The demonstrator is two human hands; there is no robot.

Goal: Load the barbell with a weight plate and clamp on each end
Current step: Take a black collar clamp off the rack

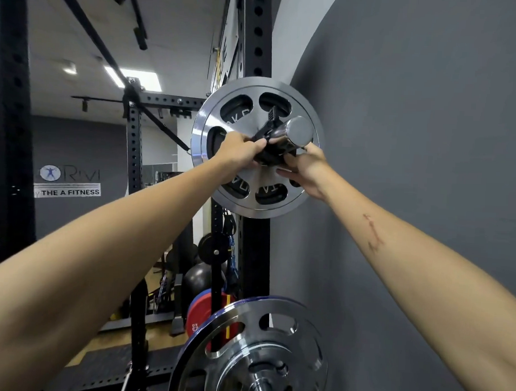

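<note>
Both hands on clamp at barbell end, plate already on sleeve.
Left hand [241, 149] and right hand [306, 171] curl fingers around black clamp [272, 148] on barbell sleeve [292, 131], against silver weight plate [254, 148]; lever up. Grey wall [417, 113] just right; second plate [250, 351] below.

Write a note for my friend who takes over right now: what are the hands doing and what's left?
Left hand and right hand both grip the black plastic clamp on the chrome barbell sleeve.
The shiny silver weight plate with oval holes is already on this end.
The clamp's lever sticks out, apparently not yet closed.
Left: lock it; the other end is out of view.
</note>
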